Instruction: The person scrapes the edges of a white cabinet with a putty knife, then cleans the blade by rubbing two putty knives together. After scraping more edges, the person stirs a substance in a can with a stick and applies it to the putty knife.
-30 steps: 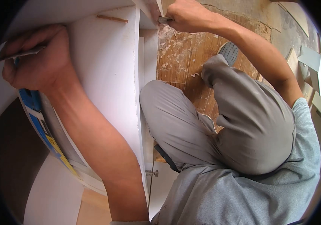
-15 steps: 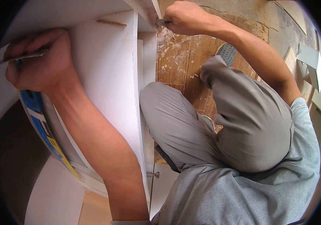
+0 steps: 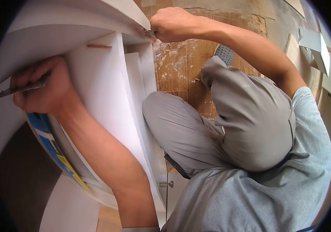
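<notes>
- As the view tips, the white cabinet (image 3: 95,77) sits lower in the picture than a second ago, and more of its upper panel (image 3: 124,12) shows.
- At the cabinet's outer side, the right hand (image 3: 172,24) has its fingers wrapped tightly round a small metal tool (image 3: 150,34); the tool's end stays by the panel's rough edge, so the work there seems to be at much the same spot.
- Inside the cabinet, the left hand (image 3: 57,94) keeps its fingers curled about a thin metal blade (image 3: 20,89); the blade's flat face shows more than before, which suggests a slight turn of the wrist or of the viewpoint.
- Outside the cabinet, pale scraps (image 3: 195,81) lie on the wooden floor (image 3: 175,79).
- The right fist hides the tool's handle, and I cannot tell whether its end touches the panel edge or stops just short.
- Whether the blade meets the cabinet's inner wall is unclear too.
- Within the cabinet, a blue-and-yellow strip (image 3: 55,149) beside the left forearm (image 3: 105,154) is partly covered, its lettering unreadable.
</notes>
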Available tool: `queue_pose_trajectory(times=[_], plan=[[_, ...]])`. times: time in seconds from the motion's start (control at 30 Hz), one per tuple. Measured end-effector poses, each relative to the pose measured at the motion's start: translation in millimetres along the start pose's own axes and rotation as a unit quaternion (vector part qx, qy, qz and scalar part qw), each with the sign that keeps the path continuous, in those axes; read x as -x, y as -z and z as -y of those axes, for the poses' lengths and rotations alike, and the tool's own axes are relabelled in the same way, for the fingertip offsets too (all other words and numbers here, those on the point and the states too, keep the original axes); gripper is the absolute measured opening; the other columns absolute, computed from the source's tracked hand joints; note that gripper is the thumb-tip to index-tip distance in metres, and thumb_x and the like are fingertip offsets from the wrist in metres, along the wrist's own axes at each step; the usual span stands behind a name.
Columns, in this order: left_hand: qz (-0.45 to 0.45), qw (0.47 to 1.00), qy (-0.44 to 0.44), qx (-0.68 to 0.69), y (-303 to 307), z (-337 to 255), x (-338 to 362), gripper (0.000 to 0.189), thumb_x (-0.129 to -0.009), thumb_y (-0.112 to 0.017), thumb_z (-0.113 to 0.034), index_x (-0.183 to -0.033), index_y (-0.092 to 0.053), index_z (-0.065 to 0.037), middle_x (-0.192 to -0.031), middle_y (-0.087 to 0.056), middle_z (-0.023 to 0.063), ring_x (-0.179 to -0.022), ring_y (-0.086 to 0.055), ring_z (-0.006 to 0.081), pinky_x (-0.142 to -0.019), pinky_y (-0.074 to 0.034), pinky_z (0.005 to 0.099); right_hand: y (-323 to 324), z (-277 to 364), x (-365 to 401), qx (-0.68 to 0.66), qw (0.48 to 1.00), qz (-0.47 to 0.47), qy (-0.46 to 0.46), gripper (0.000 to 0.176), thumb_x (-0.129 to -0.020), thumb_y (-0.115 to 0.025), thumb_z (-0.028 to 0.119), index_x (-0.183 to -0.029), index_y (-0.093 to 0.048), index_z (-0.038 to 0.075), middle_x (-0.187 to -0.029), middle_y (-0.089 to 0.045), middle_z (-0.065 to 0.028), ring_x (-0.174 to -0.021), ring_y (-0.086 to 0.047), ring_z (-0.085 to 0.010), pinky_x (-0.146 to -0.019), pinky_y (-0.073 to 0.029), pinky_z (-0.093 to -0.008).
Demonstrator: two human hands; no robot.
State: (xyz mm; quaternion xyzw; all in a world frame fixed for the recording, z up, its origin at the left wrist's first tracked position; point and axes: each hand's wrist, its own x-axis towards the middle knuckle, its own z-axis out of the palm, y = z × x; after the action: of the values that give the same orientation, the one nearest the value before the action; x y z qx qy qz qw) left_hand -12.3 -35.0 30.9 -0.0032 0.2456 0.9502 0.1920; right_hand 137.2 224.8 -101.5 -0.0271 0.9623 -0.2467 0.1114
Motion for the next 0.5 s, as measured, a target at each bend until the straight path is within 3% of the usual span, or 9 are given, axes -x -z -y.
queue_pose_trajectory(times=[0.33,0.5], plan=[[0.045,0.998,0.032,-0.002,0.1,1.2,-1.1,0.025,-0.087,-0.06,-0.039,-0.068,-0.066,-0.024,-0.066,-0.069,-0.0145,-0.055,-0.066,-0.0001,-0.054,-0.057,0.0177,6.5,3.2,0.9,0.003,1.0,-0.004,0.01,0.017,-0.08,-0.064,0.01,-0.081,-0.075,-0.003,-0.079,-0.07,-0.0271,-0.078,-0.07,-0.0465,-0.073,-0.056,-0.0543],[0.014,1.0,0.017,-0.003,-4.1,3.9,2.6,0.027,-0.087,-0.058,-0.04,-0.066,-0.064,-0.024,-0.065,-0.068,-0.0142,-0.053,-0.064,0.0002,-0.053,-0.057,0.0178,2.9,-1.7,-1.0,0.009,0.999,-0.032,0.036,0.016,-0.08,-0.064,0.01,-0.08,-0.074,-0.003,-0.078,-0.069,-0.027,-0.077,-0.07,-0.0468,-0.072,-0.056,-0.0537]])
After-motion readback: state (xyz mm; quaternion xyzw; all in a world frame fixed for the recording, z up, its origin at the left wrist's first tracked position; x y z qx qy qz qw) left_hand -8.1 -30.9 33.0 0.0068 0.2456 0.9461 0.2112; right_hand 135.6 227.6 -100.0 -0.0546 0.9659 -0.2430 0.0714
